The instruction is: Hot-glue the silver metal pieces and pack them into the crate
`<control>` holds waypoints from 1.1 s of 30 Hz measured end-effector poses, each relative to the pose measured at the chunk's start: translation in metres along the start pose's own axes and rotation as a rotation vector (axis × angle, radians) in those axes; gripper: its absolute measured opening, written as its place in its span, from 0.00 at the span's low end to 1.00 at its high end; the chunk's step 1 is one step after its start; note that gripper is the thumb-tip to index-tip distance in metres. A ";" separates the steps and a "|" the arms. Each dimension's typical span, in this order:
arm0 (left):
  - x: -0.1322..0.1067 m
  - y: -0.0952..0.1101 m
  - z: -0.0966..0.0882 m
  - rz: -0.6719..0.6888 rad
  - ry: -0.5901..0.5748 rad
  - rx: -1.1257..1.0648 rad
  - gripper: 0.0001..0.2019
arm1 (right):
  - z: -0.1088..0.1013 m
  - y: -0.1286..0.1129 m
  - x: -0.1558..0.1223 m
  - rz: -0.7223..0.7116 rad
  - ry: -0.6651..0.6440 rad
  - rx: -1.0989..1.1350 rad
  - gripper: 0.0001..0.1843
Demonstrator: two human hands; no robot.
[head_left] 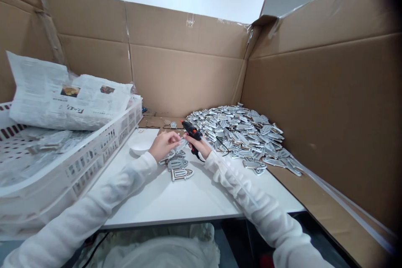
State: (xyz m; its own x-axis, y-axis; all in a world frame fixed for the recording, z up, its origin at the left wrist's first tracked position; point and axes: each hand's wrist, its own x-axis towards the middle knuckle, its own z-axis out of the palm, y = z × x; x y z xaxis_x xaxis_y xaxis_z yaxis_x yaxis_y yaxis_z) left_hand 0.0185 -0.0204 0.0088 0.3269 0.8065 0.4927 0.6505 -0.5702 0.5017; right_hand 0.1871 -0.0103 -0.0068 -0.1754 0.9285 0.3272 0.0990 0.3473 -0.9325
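Observation:
My right hand [201,145] is wrapped round a black glue gun [192,130] with orange parts, its tip towards the far left. A long clear glue stick [234,178] runs from its back along my right sleeve. My left hand [163,144] is closed in a pinch close to my right fingertips; what it holds, if anything, I cannot make out. A small pale piece [181,145] shows just under the fingers of both hands. Nearer me lie several flat, white-and-brown arch-shaped pieces [182,174], overlapping on the white table [188,203].
A large heap of similar pieces [238,127] fills the back right. At the left stands a white plastic basket [103,140] with a printed paper bag [69,100] on top. A white dish [140,146] is beside my left hand. Cardboard walls [185,73] enclose the table.

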 end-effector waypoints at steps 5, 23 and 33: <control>-0.005 0.003 0.004 -0.020 0.018 -0.024 0.08 | 0.000 0.002 0.001 0.014 0.010 0.019 0.17; -0.012 0.006 0.009 0.138 0.123 0.039 0.14 | 0.005 -0.014 -0.007 0.089 0.040 0.161 0.19; 0.003 -0.009 0.015 -0.398 -0.082 -0.798 0.13 | 0.003 -0.017 -0.010 0.023 0.063 -0.012 0.23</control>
State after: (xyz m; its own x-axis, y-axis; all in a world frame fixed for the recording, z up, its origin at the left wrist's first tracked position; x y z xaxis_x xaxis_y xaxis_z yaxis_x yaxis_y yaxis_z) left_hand 0.0236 -0.0105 -0.0053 0.2469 0.9590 0.1394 0.0654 -0.1600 0.9849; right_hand 0.1841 -0.0257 0.0054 -0.1110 0.9427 0.3147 0.1144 0.3267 -0.9382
